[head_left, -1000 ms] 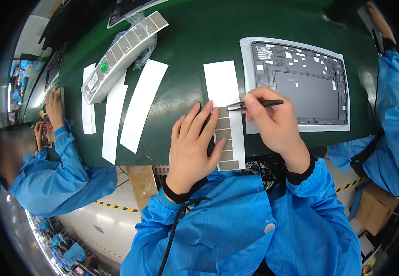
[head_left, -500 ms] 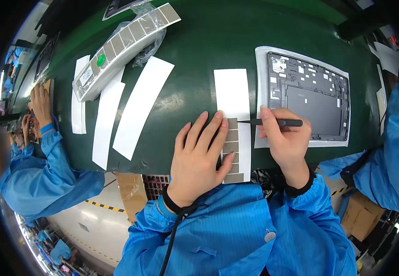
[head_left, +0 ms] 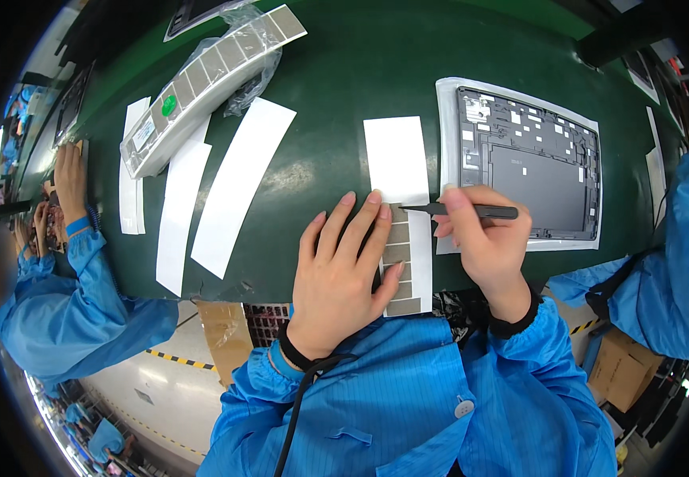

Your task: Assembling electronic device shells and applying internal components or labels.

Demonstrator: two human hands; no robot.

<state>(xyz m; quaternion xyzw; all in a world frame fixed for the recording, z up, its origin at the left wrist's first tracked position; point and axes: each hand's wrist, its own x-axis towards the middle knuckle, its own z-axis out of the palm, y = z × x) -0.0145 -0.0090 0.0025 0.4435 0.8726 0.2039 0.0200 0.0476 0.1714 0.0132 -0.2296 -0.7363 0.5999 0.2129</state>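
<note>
My left hand (head_left: 343,266) lies flat with its fingers spread, holding down the left side of a white backing strip (head_left: 396,159). A column of grey rectangular stickers (head_left: 397,253) runs down the lower part of that strip, partly covered by my fingers. In my right hand (head_left: 491,242) is a pair of black tweezers (head_left: 495,212), pinched between thumb and fingers. Their tip points left and meets the top sticker near its right edge. Just right of the strip, a dark tablet housing (head_left: 535,183) rests on a white padded sheet (head_left: 448,119), partly behind my right hand.
A thick stack of sticker strips (head_left: 209,70) in clear plastic lies at the far left. Blank white strips (head_left: 245,187) are beside it on the green table (head_left: 344,71). Co-workers in blue sit left (head_left: 82,318) and right (head_left: 682,262). A cardboard box (head_left: 623,370) stands below right.
The tweezers' tip has shifted slightly left, further over the top sticker. My left hand keeps its place on the strip. The whole view has moved a little.
</note>
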